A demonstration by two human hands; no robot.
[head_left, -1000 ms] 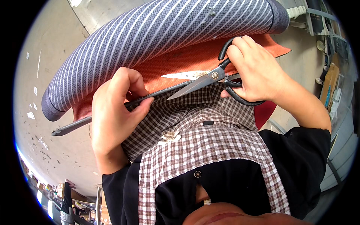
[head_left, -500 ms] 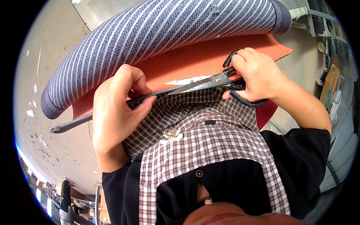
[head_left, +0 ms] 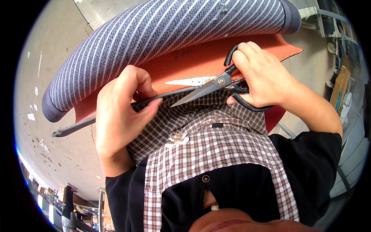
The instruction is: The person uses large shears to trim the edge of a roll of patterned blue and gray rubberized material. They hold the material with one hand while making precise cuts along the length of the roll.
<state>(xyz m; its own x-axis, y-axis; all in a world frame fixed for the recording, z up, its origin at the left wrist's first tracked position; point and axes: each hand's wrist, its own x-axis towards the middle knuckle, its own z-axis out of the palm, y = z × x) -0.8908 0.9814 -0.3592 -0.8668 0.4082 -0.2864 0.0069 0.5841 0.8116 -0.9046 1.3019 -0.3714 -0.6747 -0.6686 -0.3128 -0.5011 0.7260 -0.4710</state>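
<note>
A mat (head_left: 174, 34), blue-grey with white diagonal stripes, lies rolled in front of me, its orange underside (head_left: 185, 58) showing along the near flap. My left hand (head_left: 123, 100) pinches the dark edge binding (head_left: 170, 94) of that flap between thumb and fingers. In my right hand (head_left: 257, 77) are black-handled scissors (head_left: 221, 81), blades spread and pointing left. One blade lies over the orange underside, the other on the near side of the binding, so the edge runs between them. Part of the handles is hidden by my fingers.
Below the flap is my checked apron (head_left: 216, 143). Concrete floor (head_left: 58, 77) with paper scraps lies to the left. Cardboard (head_left: 340, 91) and plastic stand at the right, with a metal frame behind. Boxes and shelving show at the lower left.
The scissor blades have spread wider, and the lower tip has swung down toward the apron. My right hand has shifted slightly up and left. My left hand keeps its pinch.
</note>
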